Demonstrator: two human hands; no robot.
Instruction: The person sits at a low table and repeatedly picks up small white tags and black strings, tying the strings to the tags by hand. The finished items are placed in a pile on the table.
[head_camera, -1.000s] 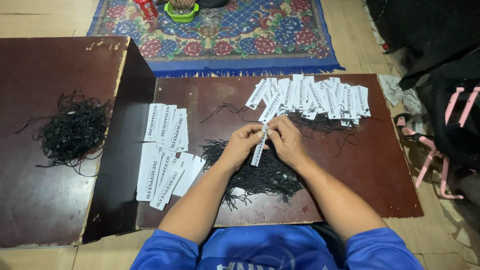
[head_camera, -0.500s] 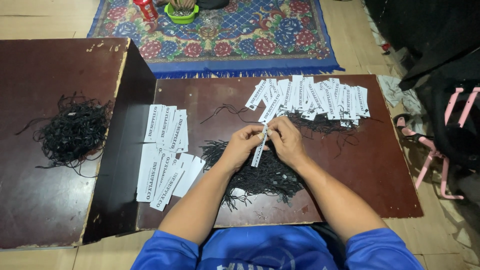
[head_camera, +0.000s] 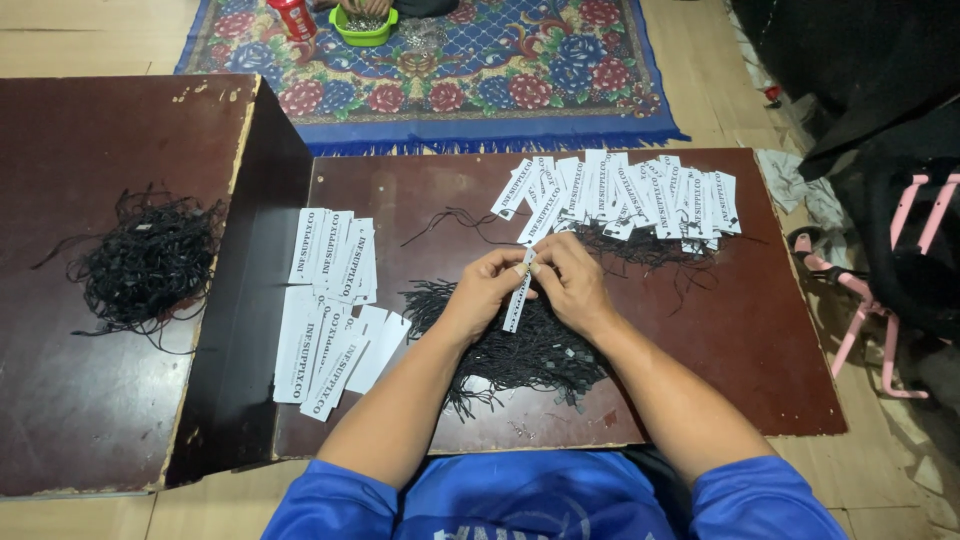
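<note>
I am pinching one narrow white paper tag (head_camera: 517, 298) between my left hand (head_camera: 482, 292) and right hand (head_camera: 572, 285), above tangled black strings (head_camera: 530, 350).

Both forearms bare, angled inward from blue sleeves, meeting over the low table's (head_camera: 760, 330) middle. L hand (head_camera: 487, 293) & R hand (head_camera: 572, 285) side by side, nearly touching, fingers curled, fingertips pinched together at the top. Wrists straight, knuckles up, toward table's far edge.
</note>
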